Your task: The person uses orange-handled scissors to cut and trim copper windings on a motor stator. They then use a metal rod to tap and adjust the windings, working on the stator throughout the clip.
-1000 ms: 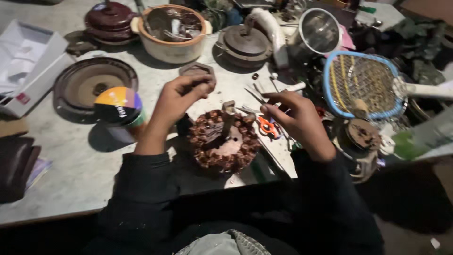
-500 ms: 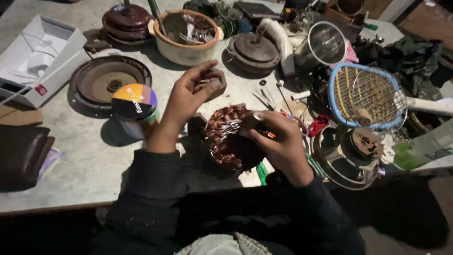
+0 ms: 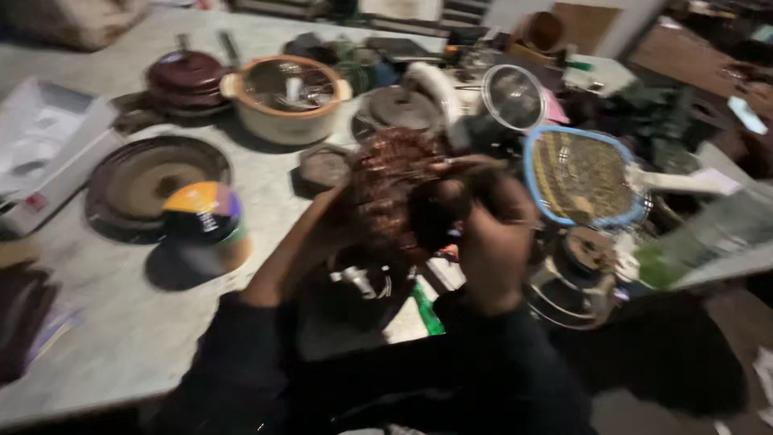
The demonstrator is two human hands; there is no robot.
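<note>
**Two hands hold a copper-wound motor coil above a cluttered tabletop**

The picture is blurred by motion. A person in dark sleeves holds a round copper-wound coil (image 3: 394, 189) lifted off the grey tabletop (image 3: 105, 322), in front of the camera and near the middle of the view. The left hand (image 3: 326, 229) is pressed against the coil's left and lower side; its fingers are hidden behind the coil, so how they are set cannot be told. The right hand (image 3: 483, 234) grips the coil's right edge, fingers (image 3: 463, 173) curled over the rim and pressed onto it.

Just left of the arms a small round tin with a yellow, purple and dark lid (image 3: 201, 217) stands on the tabletop. Behind it lies a wide dark round metal cover (image 3: 149, 181). Further back is a cream bowl (image 3: 286, 101) holding small parts. To the right lies a blue-framed racket-shaped swatter (image 3: 584, 177), and a white open box (image 3: 44, 153) sits at the left edge.
</note>
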